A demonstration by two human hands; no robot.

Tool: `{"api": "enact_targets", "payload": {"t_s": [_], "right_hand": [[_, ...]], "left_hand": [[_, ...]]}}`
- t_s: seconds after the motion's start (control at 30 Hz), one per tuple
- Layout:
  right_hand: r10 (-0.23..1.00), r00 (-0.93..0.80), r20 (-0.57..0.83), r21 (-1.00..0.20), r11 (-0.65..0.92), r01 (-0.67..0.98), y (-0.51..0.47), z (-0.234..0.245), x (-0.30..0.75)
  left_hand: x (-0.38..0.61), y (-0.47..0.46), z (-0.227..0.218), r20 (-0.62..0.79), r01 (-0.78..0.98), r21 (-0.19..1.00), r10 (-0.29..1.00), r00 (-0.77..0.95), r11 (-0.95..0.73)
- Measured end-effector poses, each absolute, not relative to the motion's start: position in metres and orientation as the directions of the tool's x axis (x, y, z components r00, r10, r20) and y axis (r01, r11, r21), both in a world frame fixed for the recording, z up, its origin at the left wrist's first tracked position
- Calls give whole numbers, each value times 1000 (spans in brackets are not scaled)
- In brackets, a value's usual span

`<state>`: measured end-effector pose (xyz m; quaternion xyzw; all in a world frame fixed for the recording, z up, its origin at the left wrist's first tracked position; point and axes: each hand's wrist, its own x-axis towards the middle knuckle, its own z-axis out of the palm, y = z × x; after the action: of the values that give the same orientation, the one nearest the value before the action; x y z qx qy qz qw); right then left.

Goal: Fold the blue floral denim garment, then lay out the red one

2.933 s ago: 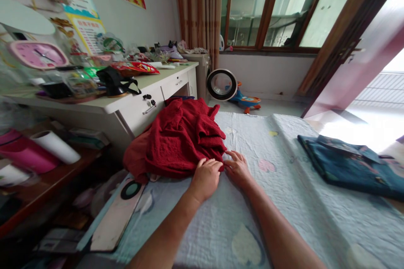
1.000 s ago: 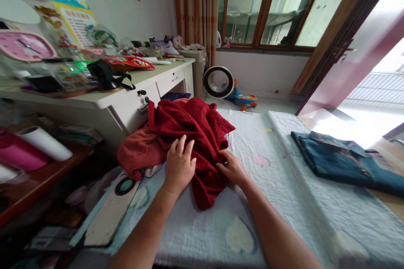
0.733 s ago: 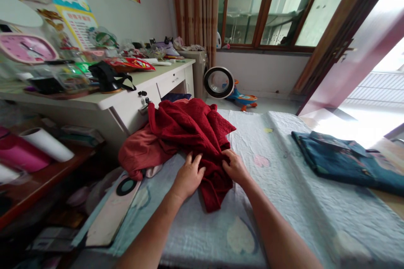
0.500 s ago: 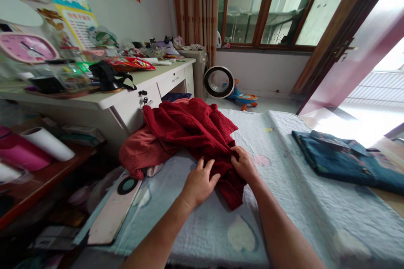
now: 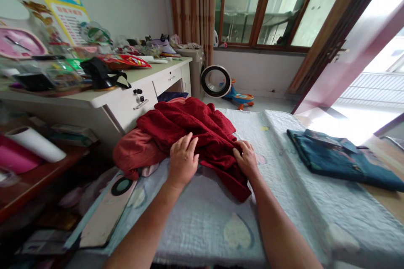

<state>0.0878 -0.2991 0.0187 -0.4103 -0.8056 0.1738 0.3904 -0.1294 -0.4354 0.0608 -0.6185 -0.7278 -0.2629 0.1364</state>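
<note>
A crumpled dark red garment [image 5: 195, 128] lies in a heap on the pale blue quilted bed cover [image 5: 217, 227]. My left hand [image 5: 183, 159] rests flat on its near left part, fingers stretched out and slightly spread. My right hand [image 5: 246, 159] is closed on a fold of the same red cloth at its right edge, and a flap of it hangs toward me below that hand. A lighter red cloth [image 5: 134, 153] sits under the heap on the left.
A folded blue patterned garment [image 5: 334, 157] lies on the bed at the right. A white desk [image 5: 126, 101] crowded with things stands at the left. Beyond the bed are a round fan [image 5: 215, 81] and a toy car [image 5: 241, 96] on the floor. An open door stands at the right.
The red garment has been pulled toward me and to the right. My left hand moved from its near edge up onto the cloth and now lies flat; my right hand keeps its grip.
</note>
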Motion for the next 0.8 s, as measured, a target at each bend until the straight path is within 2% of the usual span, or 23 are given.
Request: {"api": "enact_targets", "payload": {"t_s": [0.13,0.27,0.37,0.47,0.63,0.8], "right_hand": [[793,-469,389,-602,604,522,-300,18,88],[782,-548,297,-561,607,562,-301,12,88],[772,-578,264,-505,621,599,-298,7,90],[781,-576,241,-479,612,629,-295,4,93],[789,-567,236,-516,596,615,-292,8,98],[854,-432,289,-544,518,660,-291,12,101]], "left_hand": [[-142,-423,47,454,975,145,863,-219,171],[-138,-418,20,334,971,191,921,-200,141],[-139,-418,11,323,968,210,925,-199,135],[-144,-419,13,340,971,218,925,-171,99],[-137,-426,23,349,968,251,930,-113,24],[-114,-434,28,341,962,247,940,28,-119]]}}
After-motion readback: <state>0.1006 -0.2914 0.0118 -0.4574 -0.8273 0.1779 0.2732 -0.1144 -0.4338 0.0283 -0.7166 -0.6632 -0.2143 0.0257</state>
